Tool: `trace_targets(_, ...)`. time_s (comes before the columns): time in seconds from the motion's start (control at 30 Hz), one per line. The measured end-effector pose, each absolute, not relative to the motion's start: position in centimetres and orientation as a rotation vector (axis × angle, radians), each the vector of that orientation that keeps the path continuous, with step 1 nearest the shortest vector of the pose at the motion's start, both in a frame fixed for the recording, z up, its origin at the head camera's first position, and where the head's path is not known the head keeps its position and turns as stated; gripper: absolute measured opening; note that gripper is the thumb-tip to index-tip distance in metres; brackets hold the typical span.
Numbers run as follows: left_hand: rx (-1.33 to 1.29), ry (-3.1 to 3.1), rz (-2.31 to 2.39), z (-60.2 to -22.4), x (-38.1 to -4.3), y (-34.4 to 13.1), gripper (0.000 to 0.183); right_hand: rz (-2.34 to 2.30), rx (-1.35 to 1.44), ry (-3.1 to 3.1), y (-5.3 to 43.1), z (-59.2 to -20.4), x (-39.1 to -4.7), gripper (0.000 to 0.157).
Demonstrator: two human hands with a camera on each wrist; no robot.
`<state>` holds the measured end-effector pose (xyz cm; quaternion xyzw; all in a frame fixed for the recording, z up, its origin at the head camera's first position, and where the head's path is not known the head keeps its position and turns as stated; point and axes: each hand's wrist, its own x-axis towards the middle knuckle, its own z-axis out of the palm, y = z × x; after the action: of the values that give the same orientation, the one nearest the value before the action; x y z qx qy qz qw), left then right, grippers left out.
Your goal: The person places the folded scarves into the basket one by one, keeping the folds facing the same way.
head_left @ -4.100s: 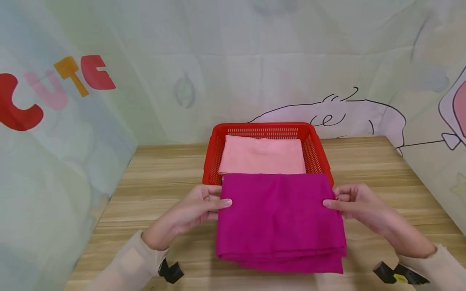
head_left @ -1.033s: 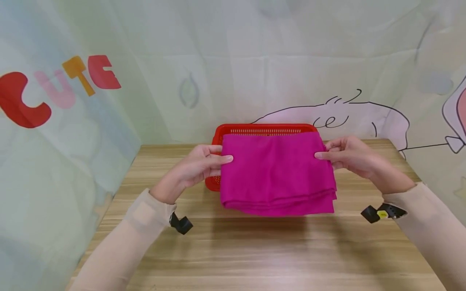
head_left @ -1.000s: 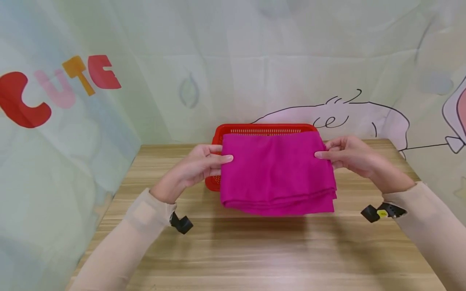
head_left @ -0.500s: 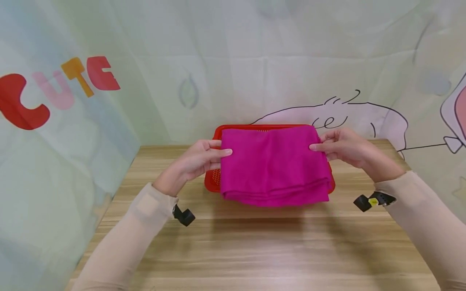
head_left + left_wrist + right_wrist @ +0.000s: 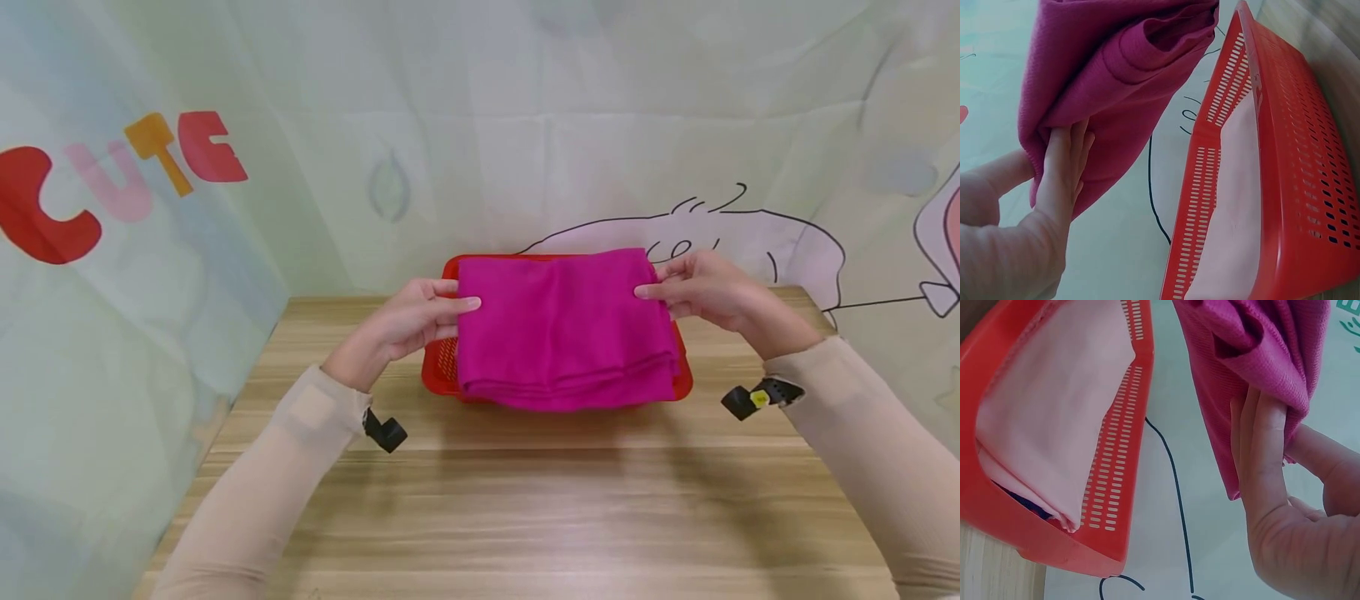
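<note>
Both hands hold a folded magenta cloth (image 5: 555, 325) by its two sides, level above a red basket (image 5: 682, 379). My left hand (image 5: 420, 317) pinches the left edge, thumb on top and fingers underneath. On the opposite edge my right hand (image 5: 701, 287) pinches in the same way. The wrist views show a gap between the magenta cloth and the basket. Inside the basket lies a folded pale pink cloth (image 5: 1054, 406), with a dark blue edge (image 5: 1022, 500) showing beneath it. From the head view the magenta cloth hides most of the basket.
The basket stands on a wood-grain table (image 5: 525, 500) near its back edge. Behind the table hangs a printed curtain (image 5: 480, 150) with a cartoon outline and coloured letters. Each wrist wears a black strap with a small camera (image 5: 386, 433).
Both hands have carried the magenta cloth away from the body, from in front of the basket to over it. The pink cloth, seen earlier from the head, is now covered there.
</note>
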<state>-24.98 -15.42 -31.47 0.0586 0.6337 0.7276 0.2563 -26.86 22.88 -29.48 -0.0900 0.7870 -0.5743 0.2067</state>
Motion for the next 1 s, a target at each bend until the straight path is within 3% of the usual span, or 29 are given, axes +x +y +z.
trace_targets(0.27,0.173,1.698,1.995,-31.6,-25.7,-15.4,0.059,-1.589,-0.187,2.206,22.8,-29.3,-27.6,0.009)
trace_targets(0.5,0.161,1.747,1.956,-31.6,-26.7,-15.3,0.06,-1.604,-0.138,2.213,22.9,-29.4,-28.0,0.01)
trace_targets(0.67,0.191,1.74,1.961,-31.7,-27.4,-15.2,0.047,-1.602,-0.119,2.233,22.9,-29.6,-28.5,0.013)
trace_targets(1.0,0.187,1.743,1.943,-31.7,-28.6,-15.1,0.047,-1.623,-0.126,2.243,22.8,-29.8,-29.5,0.015)
